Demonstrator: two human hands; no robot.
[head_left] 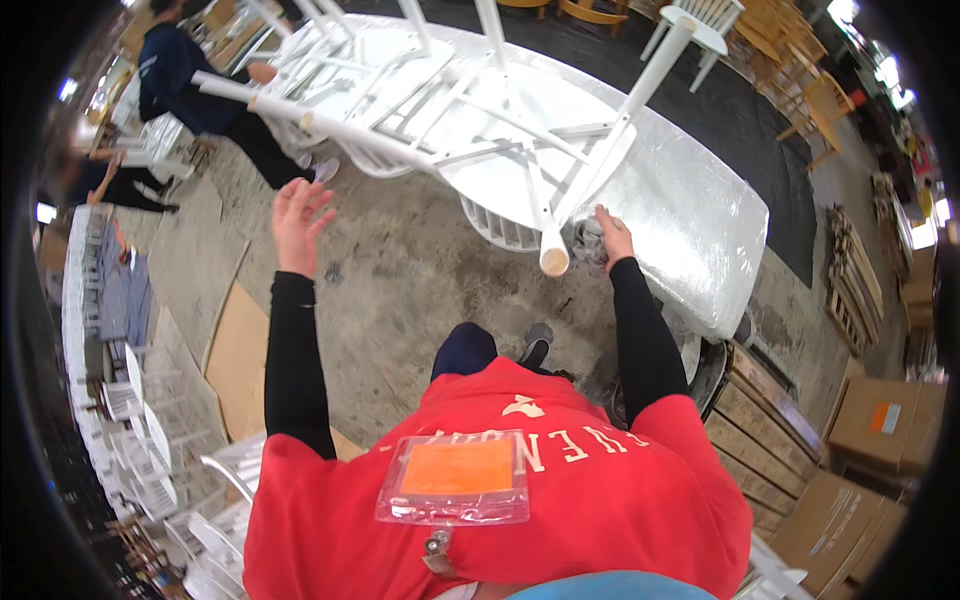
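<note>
My right hand [617, 240] grips a crumpled grey cloth [588, 240] close beside the leg of an upturned white chair [555, 245]. That leg points toward me and its round end shows bare wood. My left hand [297, 225] is raised over the floor with its fingers apart, and nothing is in it. The chair lies on its seat on a table covered in shiny plastic film [700, 225], with its slatted back [500, 228] hanging below the near edge. More upturned white chair parts stand farther left on the same table.
A co-worker in dark clothes [190, 80] stands at the table's far left end, and another person is farther left. White chairs [150, 440] crowd the lower left near a cardboard sheet [245, 360]. Wooden pallets [750, 450] and cardboard boxes [885, 420] stand at the right.
</note>
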